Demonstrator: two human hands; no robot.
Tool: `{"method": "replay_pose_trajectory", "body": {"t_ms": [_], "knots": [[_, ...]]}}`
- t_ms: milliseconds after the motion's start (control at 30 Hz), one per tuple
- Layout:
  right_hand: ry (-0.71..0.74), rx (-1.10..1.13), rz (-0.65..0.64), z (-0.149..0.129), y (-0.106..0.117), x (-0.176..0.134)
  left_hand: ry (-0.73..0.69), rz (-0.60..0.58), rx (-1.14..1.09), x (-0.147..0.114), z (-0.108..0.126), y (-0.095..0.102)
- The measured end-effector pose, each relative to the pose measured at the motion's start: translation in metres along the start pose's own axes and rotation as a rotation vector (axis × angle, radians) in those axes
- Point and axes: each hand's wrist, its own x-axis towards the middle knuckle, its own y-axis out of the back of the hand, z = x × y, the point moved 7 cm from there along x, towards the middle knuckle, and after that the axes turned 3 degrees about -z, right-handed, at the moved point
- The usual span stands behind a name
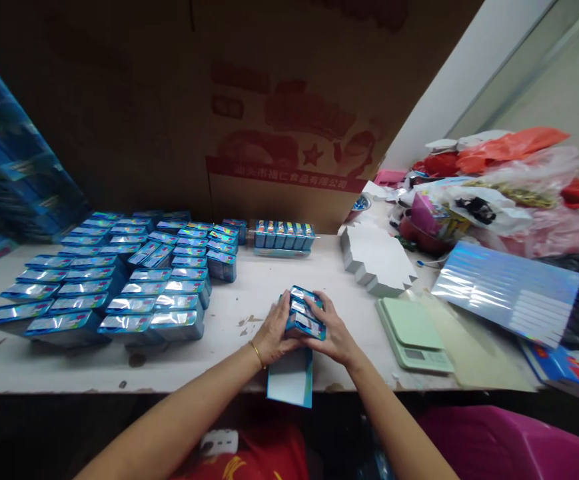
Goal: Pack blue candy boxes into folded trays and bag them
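My left hand [273, 333] and my right hand [338, 332] close from both sides round a short row of small blue shiny boxes [305, 308], just above the table. A gold bracelet circles my left wrist. Beneath my hands, a blue-edged card piece [288, 381] with a white inner face sticks out over the table's front edge; its upper part is hidden. Many similar blue boxes [132, 305] stand in rows on the left of the table. Behind my hands lies a clear-wrapped row of blue packs [283, 237].
A large cardboard carton [289, 133] walls off the back. To the right are a stack of white cut card [376, 257], a pale green scale [414, 333], a shiny silver-blue sheet [509, 290] and heaped plastic bags [494, 187]. Something pink [514, 443] stands below the table edge.
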Motion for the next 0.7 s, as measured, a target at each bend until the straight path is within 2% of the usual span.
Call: {"method": "replay_pose_trajectory", "body": {"t_ms": [100, 167, 267, 400, 533, 633, 700], "knots": [[0.009, -0.063, -0.102, -0.003, 0.001, 0.001, 0.106, -0.026, 0.066, -0.008, -0.010, -0.005], [0.012, -0.122, -0.122, -0.007, 0.001, -0.001, 0.160, -0.046, 0.104, -0.016, -0.019, -0.009], [0.043, -0.172, -0.068, -0.021, 0.001, -0.008, 0.216, -0.046, 0.175, -0.031, -0.029, -0.014], [0.059, -0.283, 0.011, -0.040, -0.002, -0.016, 0.266, -0.046, 0.233, -0.043, -0.028, -0.016], [0.046, -0.483, 0.017, -0.050, -0.020, -0.018, 0.292, -0.082, 0.229, -0.046, -0.025, -0.018], [0.093, -0.491, 0.050, -0.054, -0.033, -0.019, 0.297, -0.093, 0.223, -0.050, -0.025, -0.019], [0.089, -0.440, 0.048, -0.050, -0.033, -0.015, 0.286, -0.098, 0.209, -0.052, -0.026, -0.019]]}}
